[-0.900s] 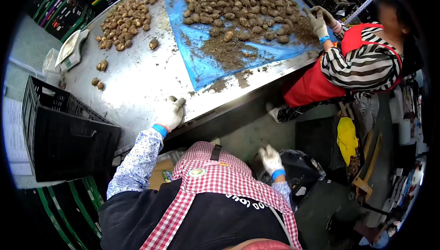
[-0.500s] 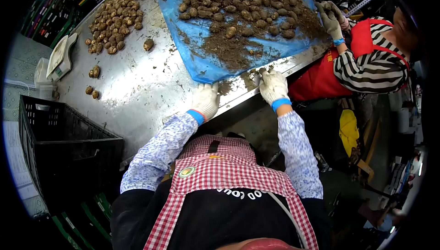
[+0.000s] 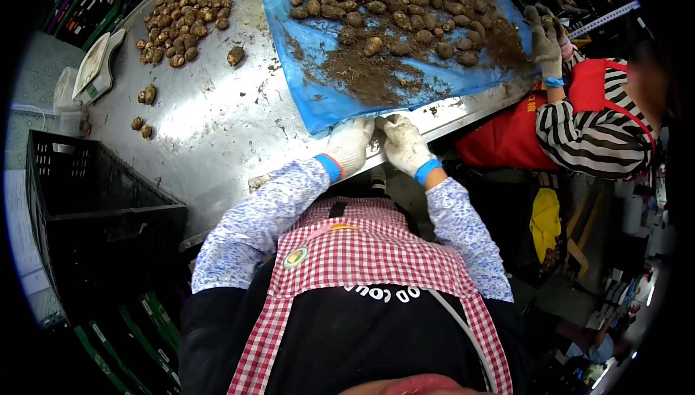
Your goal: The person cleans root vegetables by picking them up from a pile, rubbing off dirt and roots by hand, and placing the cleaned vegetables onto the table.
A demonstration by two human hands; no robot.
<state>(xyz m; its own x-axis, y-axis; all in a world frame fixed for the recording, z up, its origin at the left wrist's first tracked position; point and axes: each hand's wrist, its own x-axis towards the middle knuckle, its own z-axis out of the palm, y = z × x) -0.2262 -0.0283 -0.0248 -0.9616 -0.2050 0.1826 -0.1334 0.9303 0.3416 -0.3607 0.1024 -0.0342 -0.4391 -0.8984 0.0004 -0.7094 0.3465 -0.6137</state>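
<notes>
My left hand (image 3: 350, 143), in a white work glove, is at the near edge of the blue plastic sheet (image 3: 318, 109). Its fingers are held together and touch the sheet's edge. Close beside it, my gloved right hand (image 3: 405, 146) has curled fingers over the metal table's rim. Something small and dark shows at its fingertips, too unclear to name. Brown, taro-like tubers (image 3: 405, 4) are heaped on the sheet, with loose soil (image 3: 362, 80) on the near side.
A second pile of tubers (image 3: 190, 15) lies on the metal table (image 3: 217, 156), with several loose ones nearby. A white scale (image 3: 98, 69) and black crate (image 3: 108, 214) stand at left. A co-worker in a red apron (image 3: 499, 134) is at right, with gloved hands (image 3: 544, 37) by the sheet.
My right hand has moved left along the table's edge, close to my left hand. My left hand has shifted slightly right, and its fingers have drawn in. The view has shifted a little.
</notes>
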